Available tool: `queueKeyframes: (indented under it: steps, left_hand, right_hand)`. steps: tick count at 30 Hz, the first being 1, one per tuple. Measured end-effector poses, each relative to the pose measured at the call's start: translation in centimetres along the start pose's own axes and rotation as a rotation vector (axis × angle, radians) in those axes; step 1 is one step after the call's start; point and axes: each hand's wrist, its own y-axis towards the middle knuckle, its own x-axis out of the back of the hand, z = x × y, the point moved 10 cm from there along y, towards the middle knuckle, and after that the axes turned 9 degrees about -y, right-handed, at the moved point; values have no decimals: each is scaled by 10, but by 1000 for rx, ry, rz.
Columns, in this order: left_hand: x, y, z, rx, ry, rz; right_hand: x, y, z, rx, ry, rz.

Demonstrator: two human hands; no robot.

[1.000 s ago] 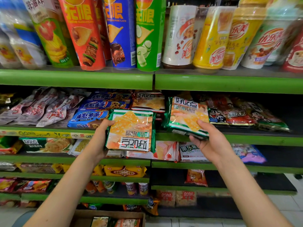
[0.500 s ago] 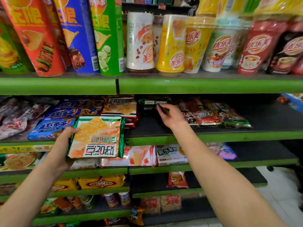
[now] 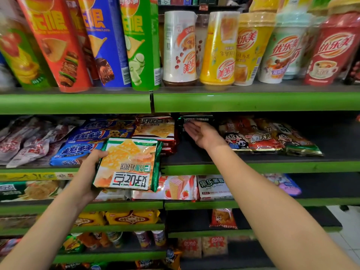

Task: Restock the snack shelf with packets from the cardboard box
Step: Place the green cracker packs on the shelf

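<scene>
My left hand [image 3: 91, 168] grips a green-edged cracker packet [image 3: 128, 164] by its left side, held upside down in front of the middle shelf [image 3: 253, 166]. My right hand [image 3: 202, 133] reaches deep into that shelf with straight fingers, just in front of a second green packet [image 3: 196, 120] that lies at the back of the shelf. Whether the fingertips touch it is hard to tell. A red packet stack of the same brand [image 3: 155, 129] lies to its left. The cardboard box is out of view.
Tall crisp tubes [image 3: 105, 43] and drink cups [image 3: 220, 47] stand on the upper shelf. Blue biscuit packets [image 3: 81, 145] lie left, rice cracker packs [image 3: 259, 137] right. Bare dark shelf floor [image 3: 194, 152] lies under my right forearm. Lower shelves hold more snacks.
My right hand carried its green packet into the shelf, set it at the back and let go; its fingers are now straight. The view shifted right. My left hand kept its packet.
</scene>
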Motion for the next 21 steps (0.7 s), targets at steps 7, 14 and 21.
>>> queueKeyframes:
  steps: [7, 14, 21]
  left_hand:
    - [-5, -3, 2, 13, -32, -10]
    - [-31, -16, -12, 53, 154, 90]
    - [-104, -28, -53, -41, 416, 427]
  right_hand:
    - [1, -24, -8, 13, -151, 5]
    - [-57, -109, 18, 375, -914, 223]
    - [-89, -164, -36, 22, -1057, 658]
